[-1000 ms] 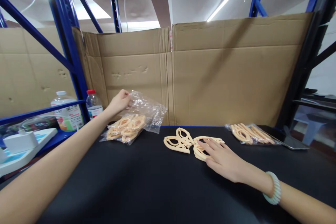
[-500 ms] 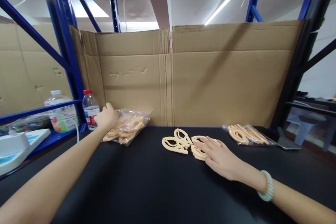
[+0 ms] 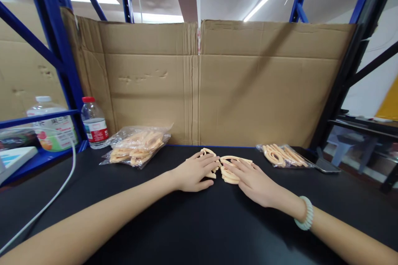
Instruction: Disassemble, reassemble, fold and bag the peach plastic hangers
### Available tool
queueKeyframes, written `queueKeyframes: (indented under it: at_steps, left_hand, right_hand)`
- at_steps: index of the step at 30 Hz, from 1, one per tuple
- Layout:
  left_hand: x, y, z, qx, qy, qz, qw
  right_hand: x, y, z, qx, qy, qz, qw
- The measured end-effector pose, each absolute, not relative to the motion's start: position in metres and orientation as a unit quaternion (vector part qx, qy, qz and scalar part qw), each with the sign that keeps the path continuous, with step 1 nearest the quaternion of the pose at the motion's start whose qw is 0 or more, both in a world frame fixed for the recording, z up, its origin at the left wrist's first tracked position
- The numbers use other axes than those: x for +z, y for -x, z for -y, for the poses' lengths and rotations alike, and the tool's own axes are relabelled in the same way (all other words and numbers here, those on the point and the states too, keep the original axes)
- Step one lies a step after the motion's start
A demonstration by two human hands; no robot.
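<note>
Near the middle of the black table lie several flat, cream-coloured petal-shaped cut-outs, arranged like butterfly wings. My left hand [image 3: 194,172] rests palm down over the left cut-outs [image 3: 211,175], its fingers stretched out and hiding most of them. On the right cut-outs [image 3: 230,178] my right hand [image 3: 256,182] lies flat with fingers extended, leaving their left part in sight. The two groups almost meet between my fingertips. What the cut-outs are made of, I cannot tell.
A clear bag of cream pieces [image 3: 137,145] lies back left, beside a red-capped bottle [image 3: 95,126]. Back right are a smaller bag of pieces [image 3: 284,156] and a dark flat device [image 3: 328,166]. A white cable [image 3: 66,186] crosses the left side. Cardboard [image 3: 264,91] closes off the back.
My left hand has come from beside the bag and bottle at the back left to the left cut-outs, now covering them. My right hand stays on the right ones. The view has turned slightly.
</note>
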State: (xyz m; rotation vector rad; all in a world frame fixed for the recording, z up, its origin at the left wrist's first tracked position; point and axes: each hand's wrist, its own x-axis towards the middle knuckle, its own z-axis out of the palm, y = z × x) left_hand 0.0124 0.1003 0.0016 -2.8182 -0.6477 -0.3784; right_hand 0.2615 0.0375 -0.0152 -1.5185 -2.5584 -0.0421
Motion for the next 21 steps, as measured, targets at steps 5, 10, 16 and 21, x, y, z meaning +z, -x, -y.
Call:
queueKeyframes:
  at_steps: [5,10,16,21]
  left_hand:
    - [-0.024,-0.027,-0.126,-0.126,0.941,0.303,0.079]
    - [-0.023,-0.026,-0.157,-0.163,0.915,0.361,0.079]
    - [-0.015,-0.017,-0.168,-0.204,0.897,0.375,0.111]
    - [-0.017,-0.017,-0.136,-0.231,0.876,0.396,0.148]
  right_hand:
    - [-0.031,-0.262,-0.064,-0.024,0.486,0.863,0.134]
    - [-0.043,-0.258,-0.111,-0.024,0.434,0.871,0.227]
    - [-0.039,-0.253,-0.132,-0.04,0.415,0.87,0.263]
    - [-0.043,-0.26,-0.125,-0.049,0.453,0.839,0.297]
